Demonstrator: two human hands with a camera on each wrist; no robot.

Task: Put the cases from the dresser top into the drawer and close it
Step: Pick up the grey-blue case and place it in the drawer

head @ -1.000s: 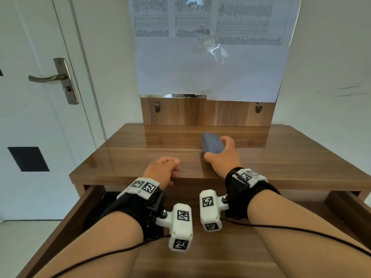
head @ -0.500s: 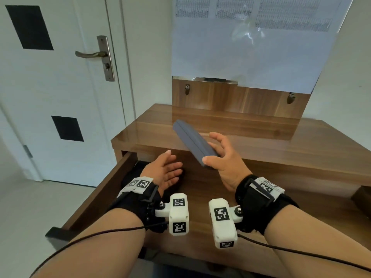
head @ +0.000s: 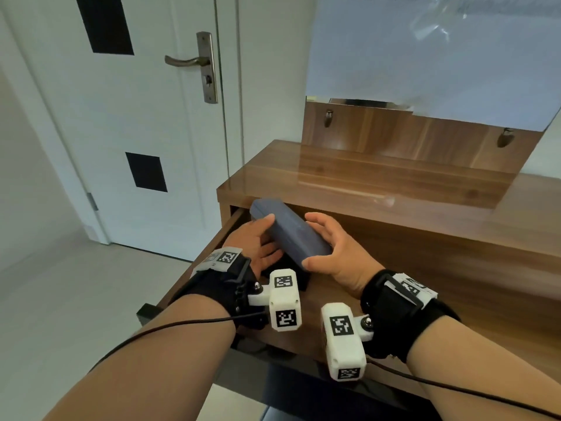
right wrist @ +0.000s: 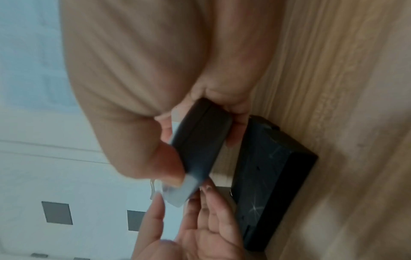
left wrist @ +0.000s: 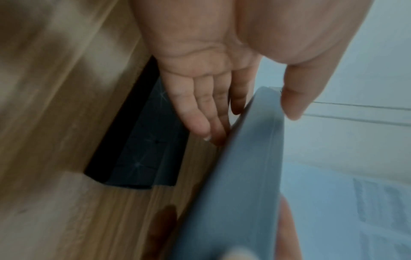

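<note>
A grey-blue case [head: 291, 235] hangs tilted above the left end of the open drawer [head: 394, 284]. My right hand [head: 312, 241] grips its near end, thumb on one side and fingers on the other [right wrist: 200, 140]. My left hand [head: 271, 237] meets the far half with straight fingers [left wrist: 200, 114] beneath it and the thumb touching its side [left wrist: 240, 176]. A black case [left wrist: 144, 158] lies on the drawer floor under both hands [right wrist: 266, 176]; in the head view only its corner [head: 303, 281] shows.
The wooden dresser top [head: 364, 183] runs behind the drawer, with a paper-covered mirror above it. A white door [head: 151, 117] with a metal handle [head: 188, 60] stands to the left. The drawer's dark front edge [head: 303, 375] lies below my wrists.
My right hand lifted the grey-blue case off the dresser top and carried it left and down over the drawer. My left hand opened and came up against it.
</note>
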